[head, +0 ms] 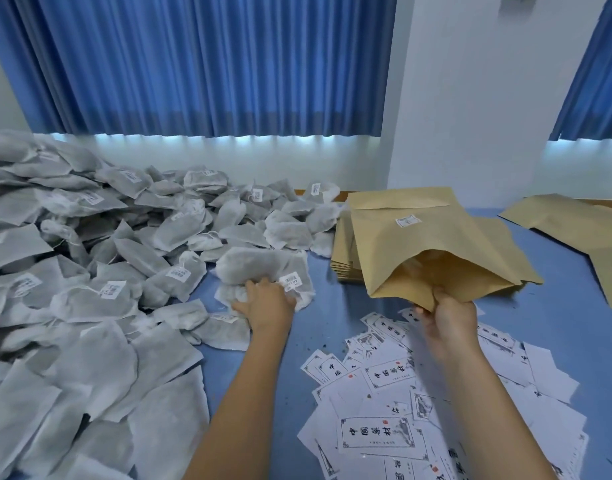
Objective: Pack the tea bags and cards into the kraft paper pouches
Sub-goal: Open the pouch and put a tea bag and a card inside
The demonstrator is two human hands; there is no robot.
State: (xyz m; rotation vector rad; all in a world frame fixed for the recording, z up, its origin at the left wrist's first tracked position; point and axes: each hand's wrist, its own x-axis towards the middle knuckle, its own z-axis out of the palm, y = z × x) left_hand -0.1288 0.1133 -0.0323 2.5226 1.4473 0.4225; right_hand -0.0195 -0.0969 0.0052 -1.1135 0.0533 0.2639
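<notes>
While round tea bags, pouch, fingers tight.

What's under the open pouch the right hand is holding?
A stack of flat kraft pouches lies beneath the open pouch; the right hand pinches its mouth. Most of the stack is covered.

Pale grey tea bags carry small white labels. The kraft pouches are plain tan. White cards show black borders, black characters and red seals. Blue bench, blue curtains, white wall.
</notes>
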